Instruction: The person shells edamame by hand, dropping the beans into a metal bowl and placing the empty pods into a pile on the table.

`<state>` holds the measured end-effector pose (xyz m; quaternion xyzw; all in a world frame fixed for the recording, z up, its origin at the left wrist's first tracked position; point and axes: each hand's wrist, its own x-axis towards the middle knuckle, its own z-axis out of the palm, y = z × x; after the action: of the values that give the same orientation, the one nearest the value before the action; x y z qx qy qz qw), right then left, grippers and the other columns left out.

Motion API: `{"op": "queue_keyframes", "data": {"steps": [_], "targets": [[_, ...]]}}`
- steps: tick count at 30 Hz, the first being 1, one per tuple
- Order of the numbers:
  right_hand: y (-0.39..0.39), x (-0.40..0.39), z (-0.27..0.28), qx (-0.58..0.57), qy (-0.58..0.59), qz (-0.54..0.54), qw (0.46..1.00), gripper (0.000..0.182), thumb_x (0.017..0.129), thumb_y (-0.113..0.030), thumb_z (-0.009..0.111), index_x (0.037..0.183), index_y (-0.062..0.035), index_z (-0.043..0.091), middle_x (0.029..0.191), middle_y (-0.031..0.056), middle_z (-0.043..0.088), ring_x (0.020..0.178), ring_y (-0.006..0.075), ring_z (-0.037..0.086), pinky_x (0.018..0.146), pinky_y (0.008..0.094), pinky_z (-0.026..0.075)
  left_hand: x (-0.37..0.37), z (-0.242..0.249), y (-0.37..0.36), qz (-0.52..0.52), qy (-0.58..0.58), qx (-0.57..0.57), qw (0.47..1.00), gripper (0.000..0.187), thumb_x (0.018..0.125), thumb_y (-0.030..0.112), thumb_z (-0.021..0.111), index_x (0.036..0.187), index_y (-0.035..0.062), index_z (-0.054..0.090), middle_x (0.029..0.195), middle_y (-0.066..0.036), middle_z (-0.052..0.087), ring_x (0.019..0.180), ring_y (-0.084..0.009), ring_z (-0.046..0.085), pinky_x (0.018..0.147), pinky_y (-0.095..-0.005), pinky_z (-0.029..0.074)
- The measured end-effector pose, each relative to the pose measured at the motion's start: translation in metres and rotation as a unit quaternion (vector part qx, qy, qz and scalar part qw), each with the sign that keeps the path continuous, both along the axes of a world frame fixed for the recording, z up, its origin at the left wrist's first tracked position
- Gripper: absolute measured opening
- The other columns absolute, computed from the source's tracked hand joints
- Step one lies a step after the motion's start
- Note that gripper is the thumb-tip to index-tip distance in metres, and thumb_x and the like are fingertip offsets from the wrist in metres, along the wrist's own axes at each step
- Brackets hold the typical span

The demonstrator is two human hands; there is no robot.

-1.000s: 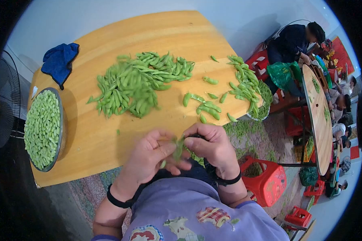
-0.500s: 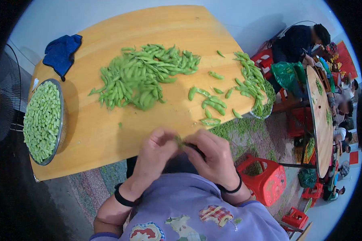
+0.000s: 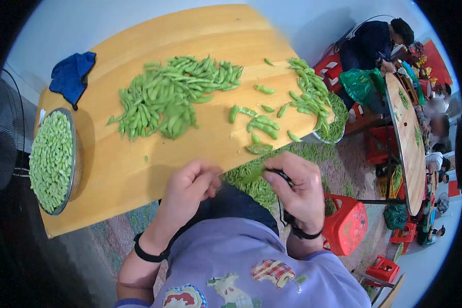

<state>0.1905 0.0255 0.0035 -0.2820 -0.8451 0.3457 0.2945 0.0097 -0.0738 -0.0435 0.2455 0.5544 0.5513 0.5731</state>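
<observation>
My right hand (image 3: 300, 190) is closed, with a motion-blurred green soybean pod (image 3: 253, 175) at its fingertips. A dark object (image 3: 284, 176) shows against its fingers, too little visible to name. My left hand (image 3: 190, 187) is held apart from it, fingers curled by the table's near edge; what they hold, if anything, is hidden. Ahead of both hands lies a large pile of unshelled soybean pods (image 3: 174, 87). Several loose pods (image 3: 264, 128) lie to the right of the pile.
On the wooden table (image 3: 123, 179) stand a metal colander (image 3: 76, 169) heaped with shelled beans (image 3: 50, 159) and a blue cloth (image 3: 73, 76). Pods (image 3: 313, 97) edge the right corner, above a bowl (image 3: 339, 120). A red stool (image 3: 346, 226) is at my right; people sit at a round table (image 3: 406, 149).
My hands were together over the table's near edge and have parted. The right hand moved to the right with the green pod; the left moved slightly left.
</observation>
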Motion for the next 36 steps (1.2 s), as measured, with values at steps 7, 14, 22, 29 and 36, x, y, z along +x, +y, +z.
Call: {"op": "queue_keyframes", "data": {"steps": [7,14,22,29,36], "targets": [[0.019,0.004,-0.007,0.021,-0.08,-0.039,0.996,0.048,0.071,-0.001,0.06,0.117,-0.0029,0.05,0.085,0.0194,0.06,0.075,0.0327,0.06,0.068,0.0369,0.047,-0.037,0.033,0.013,-0.003,0.418,0.051,0.907,0.013,0.081,0.011,0.057,0.079,-0.0011,0.058,0.067,-0.006,0.053,0.058,-0.0151,0.05,0.054,-0.0273,0.04],[0.044,-0.087,-0.07,0.221,-0.163,-0.026,0.961,0.017,0.073,-0.006,0.053,0.09,-0.0025,0.051,0.068,0.012,0.048,0.062,0.0311,0.053,0.052,0.0386,0.043,-0.063,0.056,0.095,-0.024,0.658,0.116,0.743,0.012,0.074,0.012,0.06,0.08,0.002,0.059,0.071,-0.015,0.052,0.071,-0.03,0.052,0.065,-0.0378,0.042],[0.14,0.015,-0.083,0.261,-0.218,-0.308,0.889,0.018,0.075,-0.004,0.051,0.092,-0.0031,0.058,0.071,0.0167,0.055,0.062,0.0322,0.057,0.055,0.0381,0.048,-0.06,0.036,0.187,-0.012,0.703,0.187,0.686,0.013,0.073,0.016,0.063,0.072,0.003,0.061,0.065,-0.017,0.055,0.065,-0.034,0.055,0.058,-0.0405,0.043],[0.152,0.072,-0.075,0.216,-0.178,-0.421,0.863,0.02,0.077,-0.01,0.057,0.095,-0.0004,0.058,0.074,0.0158,0.057,0.064,0.0287,0.058,0.059,0.0392,0.047,-0.053,-0.003,0.221,0.021,0.739,0.111,0.664,0.023,0.07,0.018,0.065,0.061,-0.0014,0.056,0.057,-0.02,0.052,0.056,-0.0317,0.055,0.052,-0.0406,0.043],[0.083,0.007,-0.025,-0.253,0.14,-0.082,0.954,0.014,0.081,-0.006,0.059,0.093,0.0015,0.057,0.076,0.0069,0.057,0.067,0.0103,0.051,0.061,0.0238,0.042,-0.065,0.038,0.172,-0.058,0.051,0.042,0.996,0.012,0.083,0.016,0.059,0.082,0.0043,0.055,0.068,-0.001,0.056,0.055,-0.0073,0.048,0.046,-0.0181,0.037]]}}
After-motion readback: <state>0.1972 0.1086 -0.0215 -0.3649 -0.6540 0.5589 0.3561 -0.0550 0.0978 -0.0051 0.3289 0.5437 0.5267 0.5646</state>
